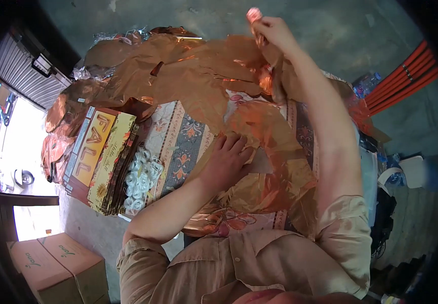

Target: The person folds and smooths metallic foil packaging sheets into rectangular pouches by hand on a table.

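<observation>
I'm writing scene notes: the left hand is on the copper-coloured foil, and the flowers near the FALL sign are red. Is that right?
The colour is wrong: the head view shows white flowers near the FALL sign. The left hand is on the copper-coloured foil.

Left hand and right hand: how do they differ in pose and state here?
The left hand lies palm-down on copper-coloured foil, nearer the body; the right hand reaches much farther out. The right hand grips bunched foil, while whether the left hand grips anything cannot be told. Both are bare and touch foil.
</observation>
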### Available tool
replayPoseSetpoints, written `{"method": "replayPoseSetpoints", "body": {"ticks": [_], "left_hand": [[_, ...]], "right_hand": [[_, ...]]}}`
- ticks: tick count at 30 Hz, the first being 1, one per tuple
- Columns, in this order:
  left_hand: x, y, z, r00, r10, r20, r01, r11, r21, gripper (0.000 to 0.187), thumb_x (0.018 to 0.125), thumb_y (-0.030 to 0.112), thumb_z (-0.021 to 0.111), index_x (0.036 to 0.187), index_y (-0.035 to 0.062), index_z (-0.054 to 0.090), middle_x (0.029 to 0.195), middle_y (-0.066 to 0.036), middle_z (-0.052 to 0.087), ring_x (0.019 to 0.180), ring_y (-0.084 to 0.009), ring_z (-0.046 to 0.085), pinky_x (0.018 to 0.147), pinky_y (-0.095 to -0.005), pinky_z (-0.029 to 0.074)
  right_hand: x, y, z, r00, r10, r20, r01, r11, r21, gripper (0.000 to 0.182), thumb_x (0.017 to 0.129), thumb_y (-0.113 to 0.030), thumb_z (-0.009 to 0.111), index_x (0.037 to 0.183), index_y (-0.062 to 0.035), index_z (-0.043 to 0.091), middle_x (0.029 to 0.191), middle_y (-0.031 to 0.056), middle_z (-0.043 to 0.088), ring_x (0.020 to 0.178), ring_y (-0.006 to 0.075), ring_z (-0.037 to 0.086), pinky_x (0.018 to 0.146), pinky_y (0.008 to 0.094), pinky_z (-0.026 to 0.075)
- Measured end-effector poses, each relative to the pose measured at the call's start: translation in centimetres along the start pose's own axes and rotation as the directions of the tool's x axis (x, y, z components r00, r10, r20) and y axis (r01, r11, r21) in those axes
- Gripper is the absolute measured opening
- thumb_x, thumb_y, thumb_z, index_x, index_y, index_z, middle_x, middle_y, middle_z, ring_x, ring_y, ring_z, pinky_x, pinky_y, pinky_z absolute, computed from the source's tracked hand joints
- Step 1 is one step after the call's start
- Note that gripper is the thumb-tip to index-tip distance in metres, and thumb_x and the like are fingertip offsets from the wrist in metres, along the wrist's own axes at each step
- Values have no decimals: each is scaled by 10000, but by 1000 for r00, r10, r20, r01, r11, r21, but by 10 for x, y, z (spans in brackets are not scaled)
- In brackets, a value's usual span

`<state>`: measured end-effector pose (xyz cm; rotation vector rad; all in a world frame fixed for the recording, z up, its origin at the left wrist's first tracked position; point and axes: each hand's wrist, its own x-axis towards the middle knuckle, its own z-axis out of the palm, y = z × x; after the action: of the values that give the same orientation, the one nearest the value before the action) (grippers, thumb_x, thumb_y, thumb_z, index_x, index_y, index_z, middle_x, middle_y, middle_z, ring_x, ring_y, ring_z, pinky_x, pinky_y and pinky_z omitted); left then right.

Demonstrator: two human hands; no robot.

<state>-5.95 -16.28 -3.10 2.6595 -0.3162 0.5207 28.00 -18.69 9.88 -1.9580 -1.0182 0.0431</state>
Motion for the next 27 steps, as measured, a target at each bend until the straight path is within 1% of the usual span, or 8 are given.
{"method": "replayPoseSetpoints", "body": {"ticks": [4,6,7,8,10,19,24,27], "left_hand": [[0,-2,0,1000,12,-19,-12,1000,12,400,785,253,679,1134,80,586,1244,-123,541,1212,-317,459,1029,-459,345],[-1,0,1,1000,23,-12,-23,1000,18,398,785,253,680,1131,80,588,1244,-121,540,1210,-316,459,1029,-457,345],[-1,-1,1,999,26,-22,-26,999,23,391,784,254,681,1122,79,591,1238,-120,542,1208,-317,460,1028,-456,347],[-1,-1,0,999,29,-33,-29,999,28,384,783,255,681,1113,78,594,1232,-119,544,1206,-317,461,1026,-455,348],[0,-1,-1,999,36,-36,-35,999,26,378,782,257,683,1104,78,595,1222,-119,546,1200,-318,465,1023,-454,351],[-1,-3,1,999,51,10,-51,997,52,401,812,289,657,1143,77,575,1236,-128,521,1218,-315,448,1031,-497,316],[0,1,-3,999,50,14,-51,997,52,395,804,287,658,1129,79,576,1217,-126,526,1202,-316,460,1039,-501,313],[2,-1,-3,999,49,-15,-48,997,66,387,795,290,662,1114,86,579,1213,-124,527,1194,-316,466,1040,-506,315]], "right_hand": [[3,-37,-54,995,101,-26,-102,994,-35,209,904,-210,625,964,-16,675,788,-3,653,773,123,607,709,315,497],[30,-4,-80,994,78,-72,-72,994,83,267,846,-296,646,997,-100,747,820,151,717,703,215,673,706,394,543],[43,32,-85,953,-288,-93,222,875,-430,244,838,-263,666,865,-23,700,689,76,663,597,162,633,516,322,493],[36,16,-96,953,-285,-103,214,873,-438,244,838,-263,666,865,-23,700,689,76,663,597,162,633,516,322,493],[20,-36,-113,947,-12,-321,16,1000,11,256,849,-263,650,808,-12,675,662,60,648,585,134,621,493,292,474],[17,-51,-213,861,-48,-507,-8,994,-107,205,916,-136,560,766,-42,663,633,40,622,489,129,554,434,299,436],[35,-58,-290,729,-374,-573,339,925,-173,161,926,-131,555,822,-33,630,694,40,608,599,127,582,514,284,454],[1,-105,-285,734,-295,-611,252,955,-157,163,938,-146,540,845,-38,620,684,27,592,610,114,570,533,275,454]]}}
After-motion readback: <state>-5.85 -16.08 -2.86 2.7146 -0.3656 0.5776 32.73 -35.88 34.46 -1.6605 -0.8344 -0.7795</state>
